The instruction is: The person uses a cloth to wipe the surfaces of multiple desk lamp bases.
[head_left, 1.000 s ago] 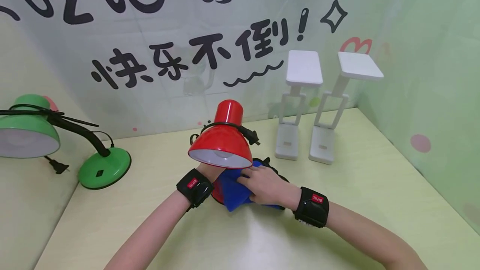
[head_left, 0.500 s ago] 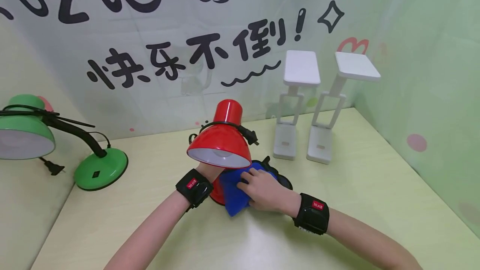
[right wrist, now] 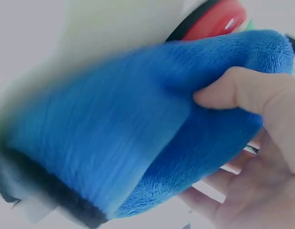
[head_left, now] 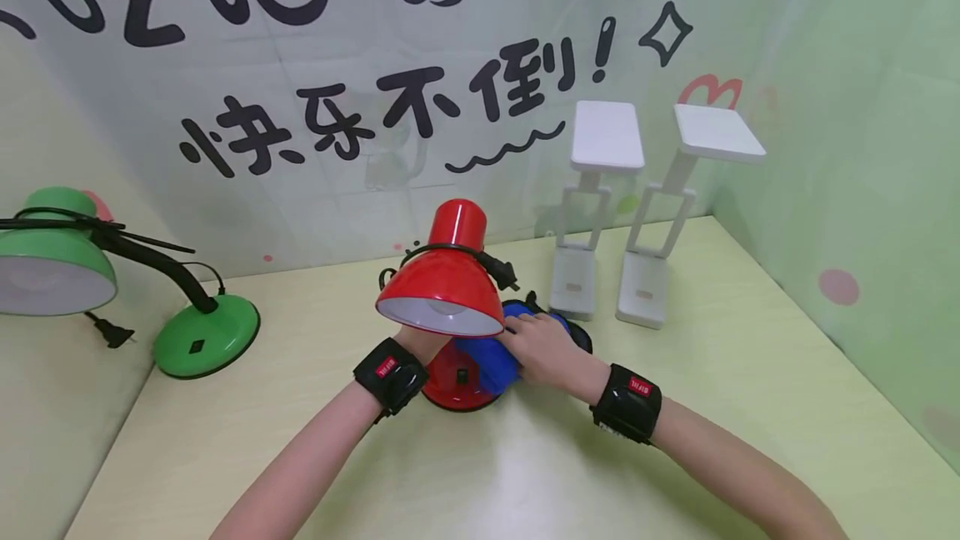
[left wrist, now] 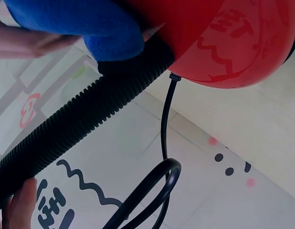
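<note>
A red desk lamp [head_left: 442,294] stands mid-table with a black cord wound about its shade. Partly behind that shade, my left hand [head_left: 422,342] grips the lamp's ribbed black neck [left wrist: 90,117]; fingertips [left wrist: 24,202] show at the lower left of the left wrist view. My right hand [head_left: 546,348] pinches a blue cloth [right wrist: 114,119] with dark edging between thumb and fingers. In the left wrist view the cloth wraps the neck's lower end, just above the round red base [left wrist: 223,43]. A black switch [head_left: 462,376] shows on the base in the head view.
A green desk lamp [head_left: 206,336] with a bound cord and dangling plug [head_left: 111,330] stands at the left. Two white folding lamps [head_left: 573,282] [head_left: 642,286] stand behind my right hand. A printed wall sheet [head_left: 337,215] backs the pale table [head_left: 420,473].
My right hand has drawn the cloth rightward and slightly back, uncovering more of the red base and its switch. My left hand keeps its hold on the lamp.
</note>
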The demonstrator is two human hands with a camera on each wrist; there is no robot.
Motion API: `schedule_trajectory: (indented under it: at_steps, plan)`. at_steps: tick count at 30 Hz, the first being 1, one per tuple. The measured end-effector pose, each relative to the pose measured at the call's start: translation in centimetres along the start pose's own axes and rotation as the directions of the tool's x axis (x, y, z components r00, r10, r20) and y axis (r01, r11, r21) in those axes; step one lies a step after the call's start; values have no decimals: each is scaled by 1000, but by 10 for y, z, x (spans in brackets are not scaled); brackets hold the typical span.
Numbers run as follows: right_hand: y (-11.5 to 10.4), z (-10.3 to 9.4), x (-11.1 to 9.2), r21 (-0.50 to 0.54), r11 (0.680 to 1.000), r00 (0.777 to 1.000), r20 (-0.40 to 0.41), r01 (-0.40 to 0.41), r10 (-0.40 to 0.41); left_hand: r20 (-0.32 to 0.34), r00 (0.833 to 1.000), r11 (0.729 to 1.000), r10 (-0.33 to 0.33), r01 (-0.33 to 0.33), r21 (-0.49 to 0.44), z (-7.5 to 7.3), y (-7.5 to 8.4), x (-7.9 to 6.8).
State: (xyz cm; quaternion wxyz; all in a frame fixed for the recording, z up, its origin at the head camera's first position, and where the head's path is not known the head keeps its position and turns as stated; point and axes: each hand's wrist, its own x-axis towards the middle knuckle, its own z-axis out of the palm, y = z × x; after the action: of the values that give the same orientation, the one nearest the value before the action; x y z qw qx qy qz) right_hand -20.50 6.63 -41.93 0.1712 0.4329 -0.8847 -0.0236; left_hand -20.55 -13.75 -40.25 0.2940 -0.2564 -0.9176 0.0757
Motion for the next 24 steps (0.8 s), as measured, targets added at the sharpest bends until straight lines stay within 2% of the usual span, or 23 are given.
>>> schedule_trajectory:
  at_steps: [1, 4, 5, 9, 11, 12, 13, 14, 17, 18, 19, 20, 21, 22, 24]
  plan:
    - [5, 3, 2, 6, 1000, 1000, 3, -13, 13, 24, 1000, 1000, -2, 3, -24, -16, 3, 2]
    - [13, 9, 6, 14, 1000, 1000, 5, -7, 7, 25, 1000, 999, -8, 9, -51, -29, 5, 4]
    - [13, 9, 6, 10, 1000, 1000, 9, 1, -1, 26, 1000, 998, -13, 15, -69, -30, 5, 4]
    - [0, 4, 3, -63, 997, 999, 5, 36, -35, 43, 999, 1000, 12, -12, -7, -31, 5, 4]
    - [-13, -1, 1, -108, 993, 999, 7, 45, -45, 72, 997, 1000, 3, -2, -20, -25, 4, 5]
    - [-20, -4, -1, -126, 991, 999, 5, 53, -53, 81, 997, 1000, 14, -15, 14, -22, 3, 5]
    - [-27, -6, -2, -143, 988, 998, 5, 65, -65, 61, 998, 1000, 12, -13, 15, -5, 1, 3]
    - [-34, -8, -2, -153, 985, 997, -3, 76, -77, 70, 998, 1000, 8, -9, 21, 14, -2, 1]
    - [-53, -10, 0, -171, 980, 994, -10, 104, -107, 20, 998, 991, 67, -69, 119, 83, -15, -10]
    - [-58, -10, 3, -169, 980, 994, -8, 108, -111, 36, 996, 988, 86, -90, 123, 100, -17, -12]
    - [-63, -9, 6, -167, 980, 994, -1, 110, -112, 31, 995, 989, 95, -98, 107, 126, -21, -16]
    - [-66, -8, 10, -167, 980, 994, 8, 110, -110, 49, 993, 990, 103, -107, 87, 139, -24, -19]
    - [-68, -6, 15, -168, 980, 994, 22, 105, -103, 38, 993, 992, 108, -110, 55, 149, -26, -22]
    - [-70, -4, 20, -168, 981, 995, 33, 99, -95, 67, 993, 995, 101, -101, 5, 156, -27, -23]
    - [-71, 2, 30, -166, 983, 997, 23, 79, -76, 67, 993, 994, 94, -90, -59, 158, -28, -24]
